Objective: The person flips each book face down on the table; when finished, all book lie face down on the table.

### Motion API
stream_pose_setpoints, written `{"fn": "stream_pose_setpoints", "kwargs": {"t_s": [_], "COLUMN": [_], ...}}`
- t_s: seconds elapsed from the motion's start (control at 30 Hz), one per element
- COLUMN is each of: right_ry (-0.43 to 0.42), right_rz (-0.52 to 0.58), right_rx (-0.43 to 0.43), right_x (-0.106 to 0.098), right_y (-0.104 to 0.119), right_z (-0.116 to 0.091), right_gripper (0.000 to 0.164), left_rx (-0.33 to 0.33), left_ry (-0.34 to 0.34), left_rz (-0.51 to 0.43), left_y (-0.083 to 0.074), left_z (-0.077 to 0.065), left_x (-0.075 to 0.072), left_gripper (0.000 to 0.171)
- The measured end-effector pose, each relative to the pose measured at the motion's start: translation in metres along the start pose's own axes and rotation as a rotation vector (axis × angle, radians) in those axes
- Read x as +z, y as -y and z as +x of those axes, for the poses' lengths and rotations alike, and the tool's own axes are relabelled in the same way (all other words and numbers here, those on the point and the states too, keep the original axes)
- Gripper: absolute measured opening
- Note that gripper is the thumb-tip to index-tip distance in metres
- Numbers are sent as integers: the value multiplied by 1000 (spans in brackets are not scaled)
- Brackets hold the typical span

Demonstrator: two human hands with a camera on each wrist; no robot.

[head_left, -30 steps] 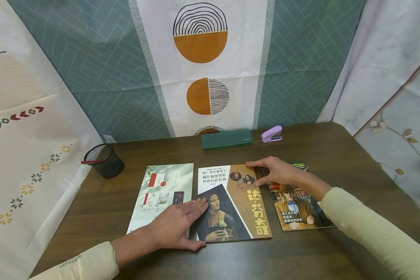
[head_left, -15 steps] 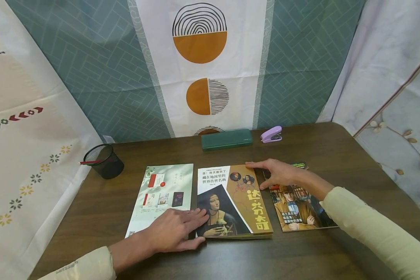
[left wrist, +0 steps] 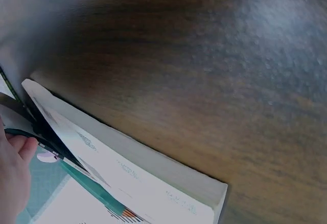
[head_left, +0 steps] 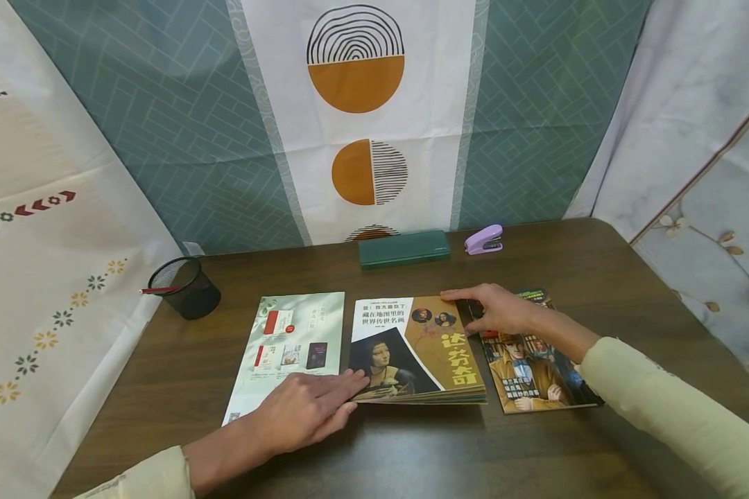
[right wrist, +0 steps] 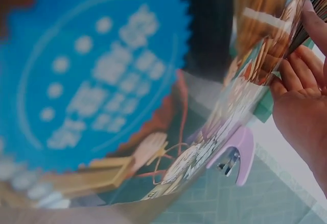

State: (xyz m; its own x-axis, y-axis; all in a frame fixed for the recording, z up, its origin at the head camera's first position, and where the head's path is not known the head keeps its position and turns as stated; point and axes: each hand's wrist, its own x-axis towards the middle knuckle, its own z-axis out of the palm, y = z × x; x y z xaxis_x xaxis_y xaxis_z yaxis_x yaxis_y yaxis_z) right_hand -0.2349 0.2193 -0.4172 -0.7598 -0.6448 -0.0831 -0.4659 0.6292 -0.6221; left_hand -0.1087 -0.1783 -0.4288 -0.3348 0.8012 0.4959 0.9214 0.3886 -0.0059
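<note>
The middle book [head_left: 440, 346], with a portrait of a woman and a brown panel on its cover, has its near edge tilted up off the table and its page edges showing. My left hand [head_left: 299, 410] holds its near-left corner, fingers along the left side; the left wrist view shows fingertips [left wrist: 29, 148] against the dark edge. At the far-right corner, my right hand [head_left: 504, 310] grips the book, with page edges between thumb and fingers [right wrist: 292, 73]. Left of it lies a pale green book [head_left: 295, 326], partly behind my left hand.
Close on the right lies a detective-cover book [head_left: 524, 374], partly under my right forearm. A green case [head_left: 404, 249] and a lilac stapler [head_left: 484, 240] stand at the back of the dark wooden table [head_left: 424, 457]. A black mesh pen holder [head_left: 190, 291] stands at the left.
The near edge of the middle book has risen from the table, exposing its page edges. My left hand has shifted slightly up with it; my right hand has stayed at the far-right corner.
</note>
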Motion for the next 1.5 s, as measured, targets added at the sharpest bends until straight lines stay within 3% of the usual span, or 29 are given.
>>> {"fn": "stream_pose_setpoints", "kwargs": {"t_s": [0.27, 0.43, 0.77, 1.07, 1.23, 1.4, 1.5], "right_ry": [-14, -77, -234, -342, -406, -441, -455], "right_rz": [-41, -56, -62, -13, 24, 48, 59], "right_rx": [-27, -52, -151, -171, -144, -68, -59], "right_x": [0, 5, 6, 3, 4, 2, 0], "right_y": [0, 1, -1, 2, 5, 10, 13], "right_z": [-4, -6, -13, -26, -34, -44, -49], "right_gripper": [72, 61, 42, 36, 31, 26, 24], "left_rx": [-38, -77, -15, -36, -28, -11, -42], "left_ry": [-89, -63, -111, -130, -169, -267, -302], "left_rz": [-24, -47, -36, -34, -8, 4, -9], "left_y": [1, 0, 1, 2, 4, 8, 9], "left_z": [7, 8, 6, 6, 7, 11, 11], "left_x": [-9, -13, -18, -30, -39, -46, -49], "left_gripper": [39, 43, 40, 40, 38, 31, 29]}}
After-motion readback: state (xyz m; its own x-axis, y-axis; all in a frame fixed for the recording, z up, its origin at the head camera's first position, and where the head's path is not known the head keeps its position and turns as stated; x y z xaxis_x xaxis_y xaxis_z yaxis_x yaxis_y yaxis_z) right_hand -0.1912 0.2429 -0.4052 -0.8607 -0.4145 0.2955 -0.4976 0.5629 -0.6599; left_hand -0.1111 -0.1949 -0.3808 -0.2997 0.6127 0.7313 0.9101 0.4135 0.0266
